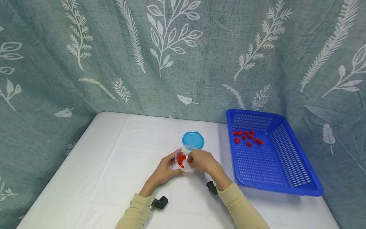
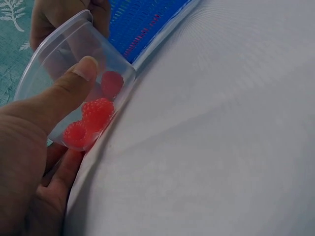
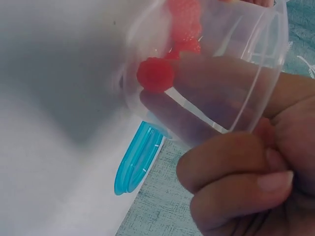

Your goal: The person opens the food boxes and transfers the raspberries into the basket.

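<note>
A white cloth (image 1: 100, 190) is covering the table, and two tan sleeves (image 1: 244, 208) are reaching in over its near side, a black device (image 1: 160, 202) sitting at the left wrist. The left hand (image 1: 166, 170) is gripping a clear plastic cup (image 2: 110, 56), its thumb pressing along the outer wall. The right hand (image 1: 202, 159) is dipping thumb and finger into the cup and pinching one raspberry (image 3: 156, 74), its other fingers curling outside. Several bright red, bumpy berries (image 2: 97, 114) are lying in the cup. Just beyond it a blue lid (image 1: 193, 140) is lying flat. To the right a blue slatted basket (image 1: 257, 176) is standing, more red berries (image 1: 250, 136) clustering at its far left. Behind, a grey-green curtain (image 1: 183, 70) is hanging, showing white leaf sprigs.
</note>
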